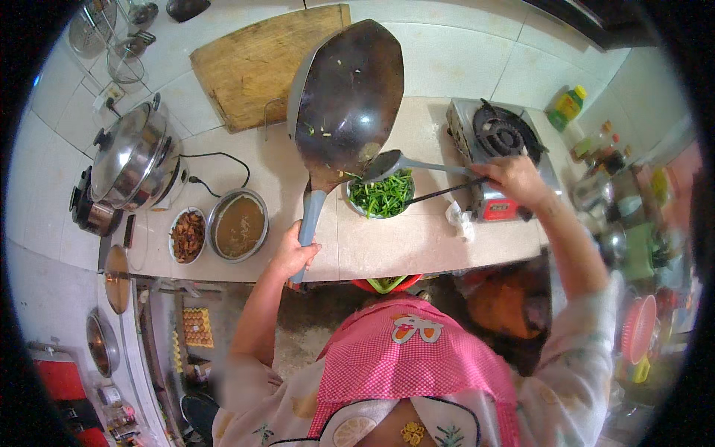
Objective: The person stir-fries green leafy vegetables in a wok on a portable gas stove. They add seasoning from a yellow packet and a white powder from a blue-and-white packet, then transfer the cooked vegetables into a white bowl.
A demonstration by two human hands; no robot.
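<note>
My left hand (295, 251) grips the grey handle of a dark wok (349, 100), raised and tilted above the counter. A few green scraps cling inside the wok. In my right hand (511, 177) are a grey spatula or ladle (385, 165), its head at the wok's lower rim, and a thin dark rod (444, 191), perhaps chopsticks, whose far end reaches the bowl below. That bowl of cut green vegetables (382, 195) stands on the counter under the wok's edge.
On the right stands a portable gas stove (491, 207), with a crumpled white bag (460, 220) beside it. To the left are a metal bowl of brown liquid (240, 226), a plate of browned food (188, 236) and a steamer pot (131, 159). A wooden cutting board (251, 67) leans on the wall.
</note>
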